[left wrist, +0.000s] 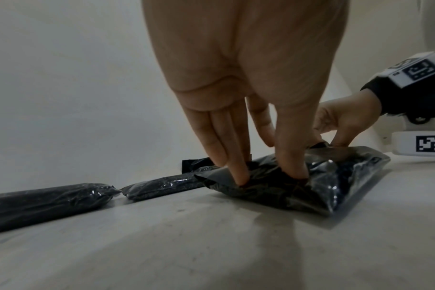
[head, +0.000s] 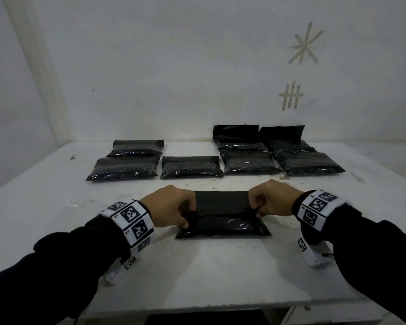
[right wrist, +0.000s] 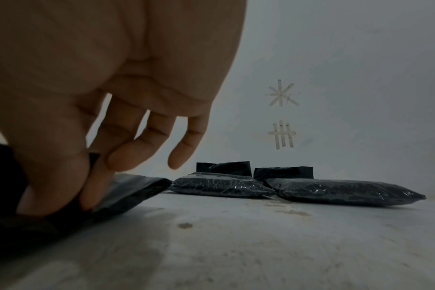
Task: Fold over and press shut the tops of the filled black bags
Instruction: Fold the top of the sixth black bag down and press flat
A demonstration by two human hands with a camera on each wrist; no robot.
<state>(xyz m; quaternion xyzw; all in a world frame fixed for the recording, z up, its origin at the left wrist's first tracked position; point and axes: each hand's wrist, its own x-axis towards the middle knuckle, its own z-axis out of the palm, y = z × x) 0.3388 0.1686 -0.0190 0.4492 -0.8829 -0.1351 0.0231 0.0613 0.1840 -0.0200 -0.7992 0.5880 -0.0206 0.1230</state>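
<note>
A filled black bag (head: 223,227) lies on the white table (head: 209,273) in front of me, its matte top flap (head: 222,202) bent toward me over the shiny filled part. My left hand (head: 174,207) pinches the flap's left end, thumb and fingers dug into the plastic (left wrist: 261,176). At the flap's right end my right hand (head: 271,199) pinches the edge between thumb and forefinger (right wrist: 70,188). The other fingers of that hand hang loose above the table.
Several more filled black bags lie in a row behind: three at the left and middle (head: 190,167) with flat tops, others at the right (head: 249,161), two of them with flaps standing up against the wall (head: 236,132). Tape marks are on the wall (head: 306,43).
</note>
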